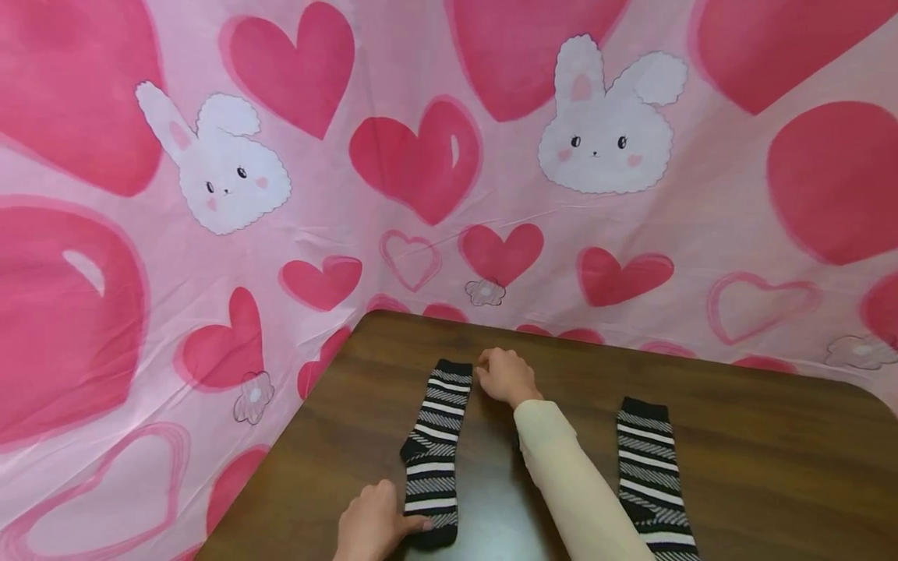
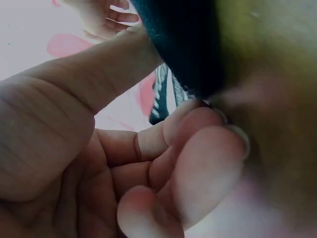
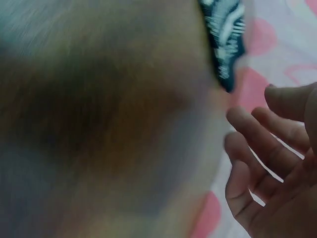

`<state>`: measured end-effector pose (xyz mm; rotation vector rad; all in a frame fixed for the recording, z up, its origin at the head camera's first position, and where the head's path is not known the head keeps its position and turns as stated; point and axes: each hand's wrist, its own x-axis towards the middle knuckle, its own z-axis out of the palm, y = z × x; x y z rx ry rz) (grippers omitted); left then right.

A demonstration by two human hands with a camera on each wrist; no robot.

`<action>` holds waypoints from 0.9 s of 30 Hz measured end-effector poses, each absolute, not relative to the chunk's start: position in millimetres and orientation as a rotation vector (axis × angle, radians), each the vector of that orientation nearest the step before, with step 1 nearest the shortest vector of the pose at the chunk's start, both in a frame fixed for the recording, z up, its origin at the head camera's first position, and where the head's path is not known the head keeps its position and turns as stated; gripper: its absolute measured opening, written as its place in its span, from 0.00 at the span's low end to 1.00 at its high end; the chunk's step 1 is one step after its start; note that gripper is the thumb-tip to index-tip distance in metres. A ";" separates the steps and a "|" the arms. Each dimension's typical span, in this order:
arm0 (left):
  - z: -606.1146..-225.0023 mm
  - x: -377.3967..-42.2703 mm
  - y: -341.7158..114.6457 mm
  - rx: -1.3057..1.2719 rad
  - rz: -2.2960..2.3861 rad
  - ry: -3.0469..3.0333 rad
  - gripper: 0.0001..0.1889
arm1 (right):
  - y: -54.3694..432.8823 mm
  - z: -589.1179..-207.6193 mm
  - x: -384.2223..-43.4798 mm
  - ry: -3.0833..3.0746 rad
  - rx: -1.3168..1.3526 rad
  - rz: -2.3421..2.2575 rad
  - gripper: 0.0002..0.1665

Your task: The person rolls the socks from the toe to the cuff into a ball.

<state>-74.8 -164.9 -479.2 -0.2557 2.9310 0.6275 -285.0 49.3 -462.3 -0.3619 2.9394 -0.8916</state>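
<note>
A black, white and grey striped sock (image 1: pixel 431 460) lies lengthwise on the table, its black cuff away from me and its toe near. At the toe, my left hand (image 1: pixel 372 518) has its thumb laid over the fabric, with the other fingers curled at the edge. The left wrist view shows the dark toe (image 2: pixel 185 44) between thumb and fingertips. My right hand (image 1: pixel 507 376) is beside the cuff's right corner, its fingers loosely bent in the right wrist view and holding nothing. Farther right lies a second striped sock (image 1: pixel 648 460), partly cut off by the frame's bottom.
The brown wooden table (image 1: pixel 561 366) has rounded far corners. Close behind it and along its left side hangs a pink cloth (image 1: pixel 414 54) printed with hearts and rabbits. My right sleeve (image 1: pixel 575 483) crosses between the two socks.
</note>
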 end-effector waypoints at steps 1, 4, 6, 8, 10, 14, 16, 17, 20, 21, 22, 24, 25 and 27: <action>-480.9 -74.9 -165.0 -0.255 0.656 2.921 0.31 | 47.2 -465.0 -288.1 2.941 -0.335 -0.881 0.16; -484.5 -75.8 -164.9 -0.241 0.748 2.873 0.28 | 41.4 -471.5 -296.2 2.940 -0.256 -0.835 0.15; -485.5 -75.8 -165.0 -0.225 0.797 2.846 0.25 | 37.4 -474.3 -300.4 2.937 -0.222 -0.805 0.16; -486.1 -75.4 -164.4 -0.205 0.830 2.841 0.23 | 33.4 -475.9 -303.4 2.934 -0.197 -0.780 0.18; -486.1 -74.6 -163.5 -0.192 0.855 2.846 0.21 | 29.5 -477.6 -305.3 2.937 -0.180 -0.759 0.20; -486.7 -73.5 -160.9 -0.188 0.942 2.877 0.19 | 23.0 -481.5 -306.0 2.937 -0.164 -0.736 0.21; -488.0 -73.9 -160.3 -0.182 1.032 2.896 0.17 | 20.8 -483.1 -305.4 2.942 -0.155 -0.740 0.20; -488.7 -74.5 -160.4 -0.185 1.090 2.890 0.16 | 20.0 -483.4 -305.2 2.947 -0.151 -0.749 0.20; -492.2 -76.5 -162.6 -0.191 1.333 2.802 0.17 | 17.9 -484.0 -304.9 2.956 -0.128 -0.798 0.17; -493.7 -76.7 -163.9 -0.197 1.426 2.749 0.20 | 17.2 -484.1 -305.0 2.953 -0.120 -0.822 0.16; -495.1 -76.8 -165.4 -0.213 1.507 2.690 0.23 | 16.5 -484.4 -305.2 2.950 -0.116 -0.844 0.14; -497.9 -76.5 -168.8 -0.246 1.639 2.572 0.30 | 15.1 -485.7 -305.9 2.940 -0.105 -0.891 0.10; -499.1 -76.0 -170.5 -0.256 1.692 2.523 0.34 | 14.4 -486.3 -306.3 2.940 -0.101 -0.909 0.08; -501.9 -75.2 -173.5 -0.252 1.788 2.415 0.37 | 13.1 -487.2 -307.4 2.948 -0.105 -0.927 0.07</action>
